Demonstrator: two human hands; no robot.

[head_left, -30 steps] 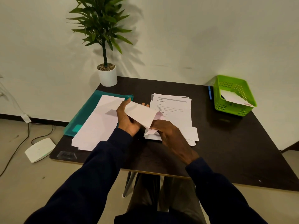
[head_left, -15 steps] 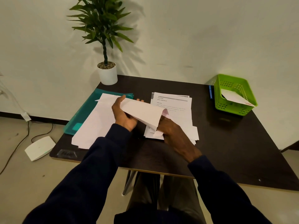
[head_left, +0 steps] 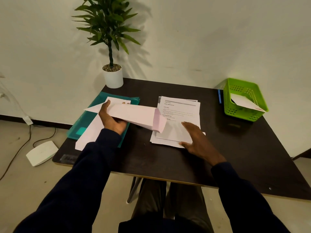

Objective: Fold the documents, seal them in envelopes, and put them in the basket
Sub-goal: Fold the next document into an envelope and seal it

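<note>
Fingers (head_left: 189,126) of the right hand (head_left: 196,140) were spread loose over the near corner of the document stack (head_left: 180,115), holding nothing. Left hand (head_left: 111,120) gripped an envelope (head_left: 134,114) up off the table (head_left: 168,158), flap end hanging over the papers. Way back right, green basket (head_left: 235,108) had a second envelope (head_left: 244,102) inside.

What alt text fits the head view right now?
The person's left hand holds a white envelope, flap open, above the dark table while the right hand is spread over the stack of printed documents. A green basket at the far right holds a second envelope.
</note>
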